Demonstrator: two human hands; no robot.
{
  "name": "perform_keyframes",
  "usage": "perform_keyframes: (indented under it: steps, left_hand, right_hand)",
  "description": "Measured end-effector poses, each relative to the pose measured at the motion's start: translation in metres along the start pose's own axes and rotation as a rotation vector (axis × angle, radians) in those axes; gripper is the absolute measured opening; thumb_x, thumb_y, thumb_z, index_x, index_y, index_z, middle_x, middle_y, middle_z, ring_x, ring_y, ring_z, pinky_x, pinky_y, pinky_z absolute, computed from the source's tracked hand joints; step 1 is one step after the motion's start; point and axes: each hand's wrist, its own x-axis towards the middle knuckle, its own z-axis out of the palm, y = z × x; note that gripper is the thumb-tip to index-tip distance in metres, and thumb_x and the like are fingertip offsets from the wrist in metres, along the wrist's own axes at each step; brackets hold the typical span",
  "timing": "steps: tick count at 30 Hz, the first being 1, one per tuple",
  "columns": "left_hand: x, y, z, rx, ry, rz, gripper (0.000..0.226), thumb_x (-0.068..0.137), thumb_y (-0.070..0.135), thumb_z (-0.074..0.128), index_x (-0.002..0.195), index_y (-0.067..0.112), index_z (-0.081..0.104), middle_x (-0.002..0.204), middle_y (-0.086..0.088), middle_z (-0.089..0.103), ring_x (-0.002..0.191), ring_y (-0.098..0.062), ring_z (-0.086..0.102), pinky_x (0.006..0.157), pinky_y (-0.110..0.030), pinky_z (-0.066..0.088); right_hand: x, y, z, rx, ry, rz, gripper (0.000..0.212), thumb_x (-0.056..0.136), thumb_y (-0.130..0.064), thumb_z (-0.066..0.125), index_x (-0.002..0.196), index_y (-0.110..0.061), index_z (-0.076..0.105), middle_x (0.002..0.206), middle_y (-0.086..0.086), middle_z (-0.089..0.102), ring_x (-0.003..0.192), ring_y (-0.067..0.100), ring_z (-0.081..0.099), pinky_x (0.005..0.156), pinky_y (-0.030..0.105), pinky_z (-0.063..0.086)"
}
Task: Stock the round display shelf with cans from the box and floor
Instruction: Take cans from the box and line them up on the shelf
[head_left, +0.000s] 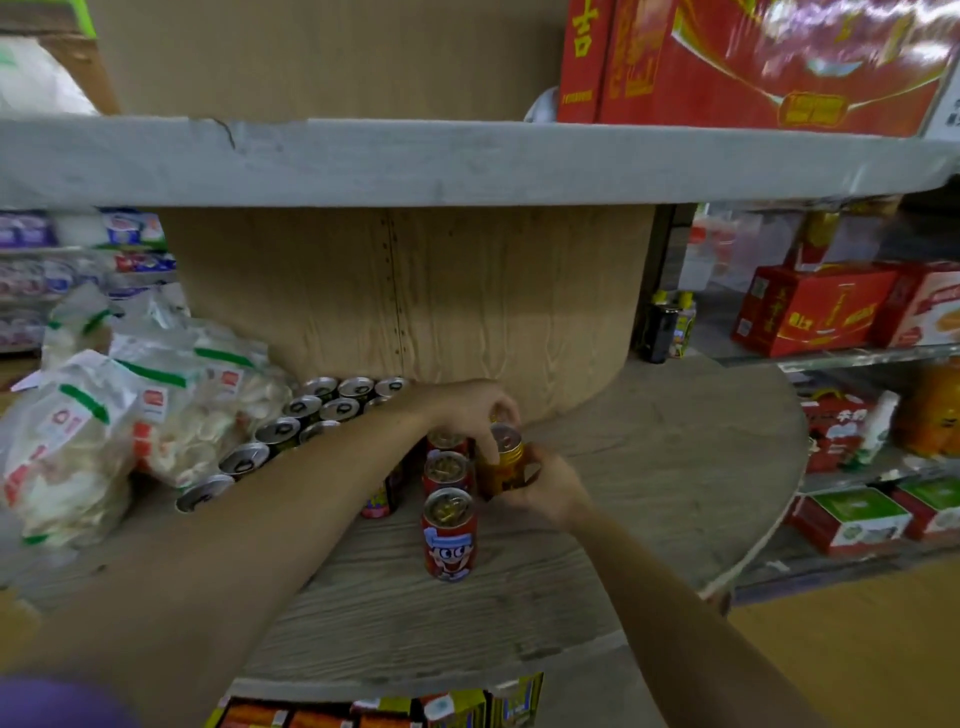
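On the round wooden shelf (649, 467) a row of red cans (449, 535) runs toward the wooden core. My right hand (545, 486) grips a gold can (501, 465) standing beside that row. From above, the fingers of my left hand (475, 408) curl over the same can's top; a second gold can behind it is mostly hidden. Left of my left forearm stand several dark cans with silver lids (291, 431).
Bags of white snacks (130, 415) lie on the shelf's left part. A grey upper tier (467, 161) hangs overhead and carries red cartons (753, 62). Wall shelves with red boxes (815, 306) stand at right. Colourful packs (395, 709) sit below the shelf's front edge.
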Motion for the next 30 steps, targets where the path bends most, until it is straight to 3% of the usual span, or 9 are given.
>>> perform_keyframes:
  steps: [2,5,9,12,19,25,28,30]
  left_hand:
    - [0.007,-0.008,0.006,0.043,0.034,-0.002,0.058,0.065,0.032,0.087,0.117,0.028,0.062,0.121,0.002,0.051,0.112,-0.019,0.051,0.093,-0.042,0.050]
    - [0.017,-0.019,0.018,0.051,0.098,-0.001,0.048,0.064,0.030,0.088,0.105,0.029,0.063,0.118,0.001,0.052,0.107,-0.019,0.052,0.088,-0.043,0.051]
    - [0.026,-0.028,0.028,-0.036,0.182,-0.017,0.033,0.071,0.013,0.084,0.100,0.011,0.068,0.106,0.000,0.058,0.092,-0.008,0.052,0.073,-0.022,0.046]
    - [0.030,-0.032,0.031,-0.110,0.192,-0.048,0.025,0.072,0.008,0.083,0.094,0.006,0.070,0.085,0.008,0.059,0.080,-0.006,0.054,0.062,-0.013,0.042]
    - [0.038,-0.037,0.029,-0.080,0.164,-0.058,0.020,0.074,0.008,0.081,0.083,0.014,0.065,0.082,0.014,0.053,0.080,-0.005,0.051,0.067,-0.024,0.041]
    - [0.036,-0.035,0.030,-0.024,0.169,-0.043,0.019,0.075,0.003,0.079,0.083,0.006,0.062,0.078,0.011,0.050,0.081,-0.012,0.051,0.062,-0.020,0.038]
    - [0.035,-0.031,0.031,0.058,0.173,-0.027,0.019,0.075,0.002,0.077,0.086,0.003,0.062,0.088,0.003,0.054,0.089,-0.020,0.054,0.071,-0.031,0.045]
    - [0.035,-0.030,0.033,0.110,0.180,-0.033,0.019,0.074,0.003,0.076,0.082,0.011,0.061,0.096,-0.002,0.058,0.091,-0.022,0.057,0.078,-0.040,0.050]
  right_hand:
    - [0.012,0.008,0.007,0.010,-0.029,0.005,0.073,0.050,-0.037,0.095,0.113,-0.022,0.061,0.100,-0.009,0.066,0.086,0.003,0.059,0.062,0.011,0.041]
    - [0.028,0.023,0.016,0.051,-0.064,0.036,0.080,0.040,-0.039,0.097,0.111,-0.024,0.062,0.100,-0.009,0.070,0.090,0.009,0.065,0.076,0.025,0.053]
    - [0.046,0.034,0.026,0.055,-0.064,0.026,0.091,0.031,-0.055,0.090,0.112,-0.024,0.063,0.104,-0.008,0.070,0.097,0.011,0.066,0.088,0.034,0.055]
    - [0.058,0.034,0.027,0.036,-0.047,0.019,0.093,0.032,-0.053,0.088,0.116,-0.020,0.063,0.107,-0.003,0.068,0.098,0.015,0.064,0.090,0.036,0.054]
    - [0.075,0.033,0.028,-0.056,-0.102,0.021,0.108,0.028,-0.062,0.083,0.125,-0.021,0.058,0.116,0.002,0.064,0.107,0.021,0.060,0.092,0.034,0.051]
    - [0.072,0.023,0.030,-0.101,-0.086,0.069,0.096,0.046,-0.040,0.094,0.130,-0.016,0.054,0.123,0.007,0.061,0.118,0.026,0.053,0.099,0.035,0.045]
    - [0.066,0.019,0.029,-0.156,-0.084,0.057,0.091,0.050,-0.038,0.092,0.130,-0.015,0.054,0.122,0.006,0.062,0.119,0.027,0.050,0.100,0.036,0.044]
    - [0.062,0.020,0.027,-0.164,-0.083,0.080,0.085,0.053,-0.037,0.091,0.128,-0.017,0.056,0.120,0.006,0.063,0.118,0.027,0.050,0.099,0.036,0.044]
